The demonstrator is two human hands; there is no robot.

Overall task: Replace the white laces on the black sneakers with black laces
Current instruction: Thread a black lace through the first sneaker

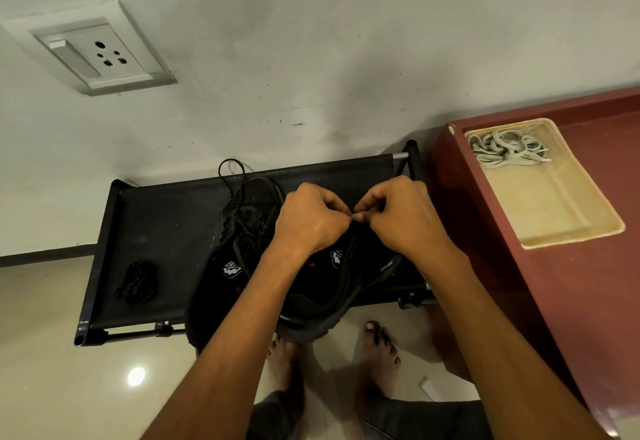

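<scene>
Fingers (341,209) of the left hand (311,221) and of the right hand (398,214) are curled and meet tip to tip above the right black sneaker (346,287), pinching something thin and dark between them, apparently a black lace, though the piece itself is too small and shadowed to make out clearly. Both hands hover over the forward part of that sneaker, hiding its eyelets. Just to the left lies the left black sneaker (239,231), already threaded with a black lace (230,180) whose loose end loops up past the toe toward the wall. Both sneakers rest side by side on a black fabric shoe rack (156,218), their heels hanging over its near edge. A bundled spare black lace (136,282) sits on the rack's left part, well apart from the hands. To the right, on a maroon counter (571,301), a cream tray (554,204) holds the white laces (505,148) in a tangled heap at its far end. A wall socket (93,53) is mounted on the wall at upper left, and bare feet (379,349) stand on the tiled floor below the rack.
</scene>
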